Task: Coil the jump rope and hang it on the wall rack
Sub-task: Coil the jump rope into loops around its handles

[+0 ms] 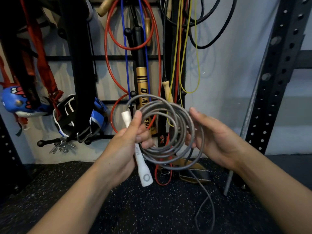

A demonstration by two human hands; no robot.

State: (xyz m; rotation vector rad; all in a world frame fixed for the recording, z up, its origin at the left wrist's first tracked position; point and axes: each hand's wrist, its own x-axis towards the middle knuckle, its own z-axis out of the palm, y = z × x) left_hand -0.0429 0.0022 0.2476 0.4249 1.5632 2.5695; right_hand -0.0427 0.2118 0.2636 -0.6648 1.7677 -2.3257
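At frame centre, the grey jump rope is gathered in several stacked loops between both hands, in front of the wall rack.

Left hand: fingers closed around the white handle and the 9 o'clock side of the coil, thumb pressed on the strands. Handle runs from 11 o'clock down to 5 o'clock; its butt end sticks out below the palm.

Right hand: fingers loosely curled, not clamped; fingertips touch the 3 o'clock side of the coil, thumb up beside the outer loop.

One loose tail drops from the 5 o'clock edge of the coil to the speckled floor mat and curls back in a loop.

Rack at 12 o'clock is crowded: red rope, blue cord, yellow cord, black cables, a gold-and-black handle. Belts and padded gear hang toward 9 o'clock. Bare wall lies at 2 o'clock, bounded at 3 o'clock by a perforated black upright. A leather belt lies on the mat at 6 o'clock under the coil.
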